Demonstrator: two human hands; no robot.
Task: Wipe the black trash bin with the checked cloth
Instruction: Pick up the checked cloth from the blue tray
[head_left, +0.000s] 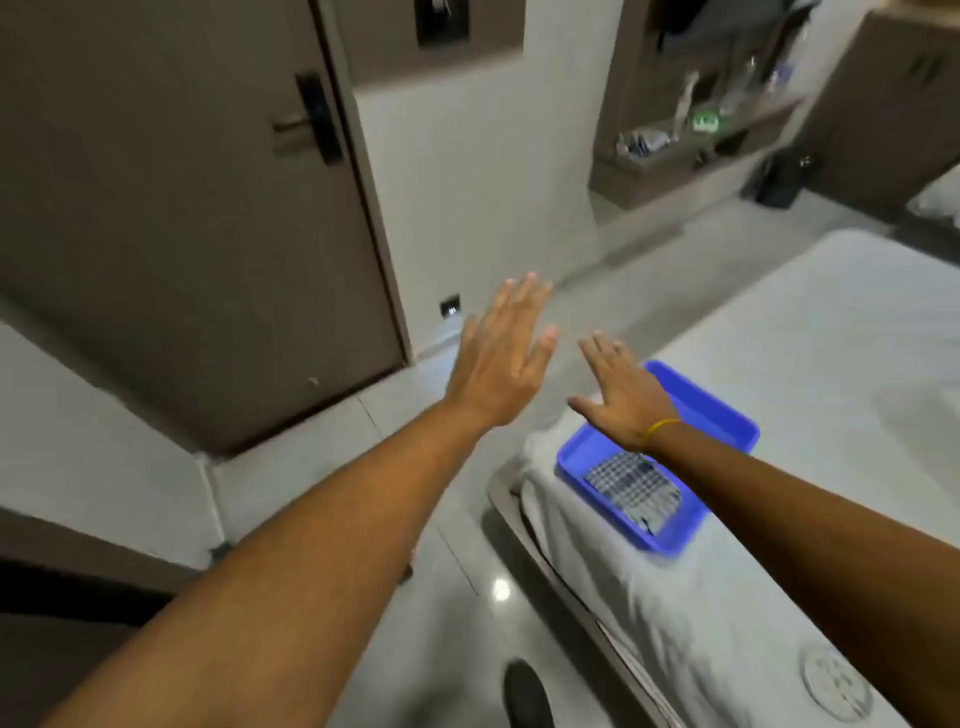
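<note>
Two bare hands reach out, fingers spread and holding nothing, above a bed corner where a folded checked cloth waits in a blue tray.

The left hand (498, 358) hovers flat over the grey tiled floor (519, 587); the right hand (621, 397), a yellow band at its wrist, hovers over the shallow blue plastic tray (727, 421) set on the white-sheeted bed (831, 338). The small blue-and-white checked cloth (631, 488) lies folded in the tray's near end, just below the right wrist. It looks light, soft and limp, so pinching a folded edge or gathering it in the palm should lift it easily. A black trash bin (779, 179), blurred, seems to stand far off by the wall shelves; rigid-looking, probably light enough to shift under wiping.
</note>
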